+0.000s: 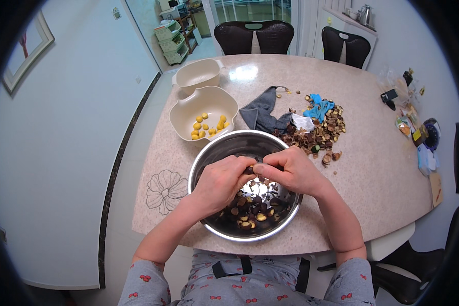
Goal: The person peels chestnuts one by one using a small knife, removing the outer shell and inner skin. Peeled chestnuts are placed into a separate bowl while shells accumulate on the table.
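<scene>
Over a large stainless steel bowl (248, 133) my hands meet, their fingertips around one dark-shelled chestnut (249, 170). My left hand (218, 183) grips it from the left. Thumb and fingers of my right hand (293, 170) close on it from the other side, hiding most of it. Down in the bowl lie several chestnuts (261, 217), some with yellow flesh showing, among bits of dark shell. Beyond its left rim stands a cream plastic basin (181, 114) with several peeled yellow chestnuts (197, 125) inside.
A second cream basin (197, 72) stands behind the first. Right of them are a grey cloth (262, 111), a heap of shells (331, 124), blue gloves (318, 109) and white crumpled paper (303, 122). Jars and packets line the table's right edge. Chairs (254, 36) surround the table.
</scene>
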Demonstrator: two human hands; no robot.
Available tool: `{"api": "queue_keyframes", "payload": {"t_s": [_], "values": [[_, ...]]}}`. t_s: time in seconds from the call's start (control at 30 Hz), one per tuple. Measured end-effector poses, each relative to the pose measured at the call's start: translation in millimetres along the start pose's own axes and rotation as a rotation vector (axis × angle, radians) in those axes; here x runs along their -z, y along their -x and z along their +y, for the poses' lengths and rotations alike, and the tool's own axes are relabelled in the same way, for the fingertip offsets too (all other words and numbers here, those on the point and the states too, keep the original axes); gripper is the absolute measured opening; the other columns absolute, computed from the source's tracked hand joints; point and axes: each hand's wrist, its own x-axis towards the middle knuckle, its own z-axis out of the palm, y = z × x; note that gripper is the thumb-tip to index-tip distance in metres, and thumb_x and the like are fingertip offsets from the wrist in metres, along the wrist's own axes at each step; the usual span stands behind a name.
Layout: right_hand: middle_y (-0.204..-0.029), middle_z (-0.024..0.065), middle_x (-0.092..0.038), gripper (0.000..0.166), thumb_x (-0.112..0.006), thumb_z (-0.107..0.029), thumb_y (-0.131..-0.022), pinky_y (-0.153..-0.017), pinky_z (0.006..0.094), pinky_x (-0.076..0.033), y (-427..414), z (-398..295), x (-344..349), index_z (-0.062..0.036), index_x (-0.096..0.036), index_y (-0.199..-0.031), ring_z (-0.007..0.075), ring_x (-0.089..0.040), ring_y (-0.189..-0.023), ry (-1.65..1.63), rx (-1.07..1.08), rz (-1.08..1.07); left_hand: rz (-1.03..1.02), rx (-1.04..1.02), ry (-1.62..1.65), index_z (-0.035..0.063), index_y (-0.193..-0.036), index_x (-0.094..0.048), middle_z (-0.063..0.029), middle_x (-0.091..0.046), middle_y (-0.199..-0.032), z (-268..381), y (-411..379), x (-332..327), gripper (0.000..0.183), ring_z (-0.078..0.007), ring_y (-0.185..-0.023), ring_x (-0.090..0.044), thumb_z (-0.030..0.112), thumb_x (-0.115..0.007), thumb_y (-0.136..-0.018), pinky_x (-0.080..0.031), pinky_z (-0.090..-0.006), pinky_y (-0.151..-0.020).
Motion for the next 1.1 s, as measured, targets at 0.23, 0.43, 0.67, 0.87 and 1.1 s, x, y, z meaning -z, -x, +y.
{"api": "queue_keyframes", "payload": {"t_s": [0.23,0.43,0.67,0.87,1.1], "values": [[-0.053,0.0116,-0.055,0.054,-0.064,-0.050,-0.095,-0.050,0.0402,-0.041,0,-8,-1,-0.0065,-0.063,-0.064,0.0294,-0.054,-0.049,0.270,0.020,0.072,-0.029,-0.059,-0.305,0.0071,-0.097,-0.062,-0.0069,-0.063,-0.079,-4,-1,3,0.023,-0.0245,-0.072,-0.063,0.010,-0.077,-0.080,-0.050,-0.0389,-0.062],[-0.052,0.0127,-0.055,0.055,-0.065,-0.050,-0.095,-0.049,0.0429,-0.043,0,-5,-4,-0.0080,-0.060,-0.060,0.0327,-0.058,-0.050,0.411,0.068,0.152,-0.027,-0.007,-0.436,0.0095,-0.093,-0.059,-0.0048,-0.062,-0.073,-2,-3,-3,0.021,-0.0221,-0.067,-0.064,0.014,-0.076,-0.082,-0.050,-0.0368,-0.058],[-0.052,0.0130,-0.056,0.054,-0.065,-0.050,-0.095,-0.050,0.0435,-0.044,0,-7,-3,-0.0075,-0.060,-0.060,0.0324,-0.059,-0.050,0.424,0.065,0.183,-0.003,0.004,-0.432,0.0095,-0.092,-0.059,-0.0049,-0.062,-0.069,-1,-8,-6,0.019,-0.0215,-0.064,-0.064,0.012,-0.075,-0.083,-0.050,-0.0368,-0.056],[-0.054,0.0132,-0.057,0.057,-0.064,-0.051,-0.095,-0.052,0.0434,-0.045,-1,-7,-8,-0.0059,-0.060,-0.060,0.0321,-0.059,-0.051,0.430,-0.023,0.156,-0.027,0.001,-0.507,0.0097,-0.091,-0.059,-0.0051,-0.061,-0.068,-7,-3,-12,0.018,-0.0231,-0.064,-0.063,0.012,-0.075,-0.083,-0.050,-0.0383,-0.056],[-0.052,0.0089,-0.056,0.052,-0.063,-0.047,-0.097,-0.050,0.0359,-0.042,-4,4,-4,-0.0048,-0.068,-0.067,0.0216,-0.056,-0.048,0.074,-0.069,0.138,-0.100,0.310,0.259,0.0064,-0.118,-0.063,-0.0097,-0.068,-0.084,-1,-11,3,0.024,-0.0139,-0.075,-0.068,0.014,-0.068,-0.096,-0.051,-0.0274,-0.059]]}}
